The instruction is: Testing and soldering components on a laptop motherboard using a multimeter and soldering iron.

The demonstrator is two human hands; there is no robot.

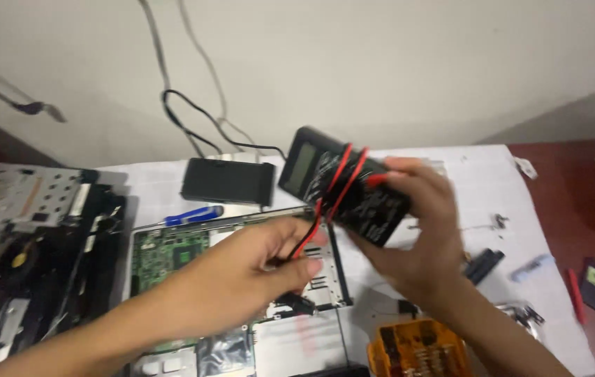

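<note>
My right hand [420,234] grips a black multimeter [339,185] with a grey screen, held tilted above the bench. Red and black test leads [343,178] are wrapped around its body. My left hand [241,276] is closed on the loose ends of those leads [304,241], just below and left of the meter. Under both hands lies an opened laptop [241,293] with a green circuit board [168,255] showing.
A black power brick [228,180] with its cable sits at the back. A blue-handled screwdriver [189,215] lies beside it. Dismantled laptop parts [25,237] fill the left. An orange bit case [416,349] stands near the front, small parts [482,265] to the right, on white paper [479,174].
</note>
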